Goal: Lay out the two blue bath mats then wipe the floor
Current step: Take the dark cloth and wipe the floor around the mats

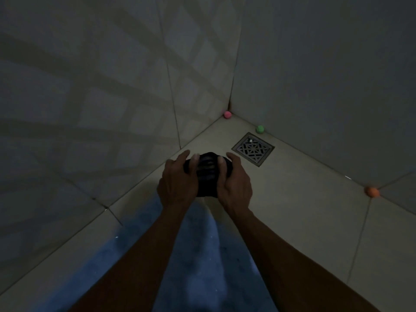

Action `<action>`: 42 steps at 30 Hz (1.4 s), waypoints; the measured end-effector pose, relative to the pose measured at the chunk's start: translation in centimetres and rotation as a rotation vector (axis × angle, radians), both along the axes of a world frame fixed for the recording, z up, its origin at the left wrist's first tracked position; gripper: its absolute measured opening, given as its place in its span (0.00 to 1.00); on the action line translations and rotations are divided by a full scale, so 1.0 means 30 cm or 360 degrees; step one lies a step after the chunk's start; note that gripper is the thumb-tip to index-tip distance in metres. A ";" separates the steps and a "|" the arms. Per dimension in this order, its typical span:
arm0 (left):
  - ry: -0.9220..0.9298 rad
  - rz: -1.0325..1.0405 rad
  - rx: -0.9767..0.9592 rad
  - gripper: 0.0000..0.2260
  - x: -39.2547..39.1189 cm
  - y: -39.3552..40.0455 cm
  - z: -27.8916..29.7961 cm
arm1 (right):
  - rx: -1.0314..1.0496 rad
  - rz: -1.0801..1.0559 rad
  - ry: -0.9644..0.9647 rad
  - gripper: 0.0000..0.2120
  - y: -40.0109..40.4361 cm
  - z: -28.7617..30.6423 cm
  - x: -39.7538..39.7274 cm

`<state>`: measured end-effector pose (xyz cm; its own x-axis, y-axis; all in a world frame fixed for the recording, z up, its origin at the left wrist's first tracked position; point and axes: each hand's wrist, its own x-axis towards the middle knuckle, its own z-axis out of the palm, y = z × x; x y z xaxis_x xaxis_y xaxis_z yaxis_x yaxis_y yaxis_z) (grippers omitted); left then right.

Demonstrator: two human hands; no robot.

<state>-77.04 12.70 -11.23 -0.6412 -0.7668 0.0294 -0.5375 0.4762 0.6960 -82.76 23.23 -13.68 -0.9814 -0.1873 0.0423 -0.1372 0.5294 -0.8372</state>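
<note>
Head view: I see blue mat [198, 255] laid at 6 o'clock (second unclear); left hand [177, 183] and right hand [234, 183] grip a dark cloth [207, 170], wiping just starting.

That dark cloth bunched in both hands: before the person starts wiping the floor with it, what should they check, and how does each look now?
1. Both hands on the cloth: ok. Left hand and right hand clasp the dark cloth from either side.
2. Blue bath mat laid down: ok for the one under the arms; a second cannot be told apart.
3. Floor drain uncovered: ok.
4. Floor free of loose things: not ok. A pink ball, a green ball and an orange ball sit along the wall.
5. Cloth damp or dry: cannot tell.
</note>
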 end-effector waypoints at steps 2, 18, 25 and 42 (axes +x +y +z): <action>-0.0014 0.0033 -0.0023 0.20 -0.008 -0.023 -0.002 | 0.0064 0.0003 -0.0001 0.24 -0.027 -0.001 -0.011; -0.0320 -0.0192 0.0201 0.16 -0.024 -0.097 0.195 | 0.0445 0.0126 -0.0249 0.20 -0.020 0.263 -0.026; -0.0356 -0.0287 0.0173 0.16 -0.037 0.000 0.936 | 0.0521 -0.0003 -0.0202 0.21 0.083 0.993 -0.018; 0.0385 -0.0350 -0.0293 0.17 -0.152 0.041 2.997 | 0.0090 -0.0202 0.0619 0.21 0.127 3.013 -0.162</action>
<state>-81.59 13.92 78.67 -0.7475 -0.5794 0.3248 -0.2389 0.6907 0.6825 -87.61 27.04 76.69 -0.9098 -0.0784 0.4077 -0.3681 0.6063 -0.7049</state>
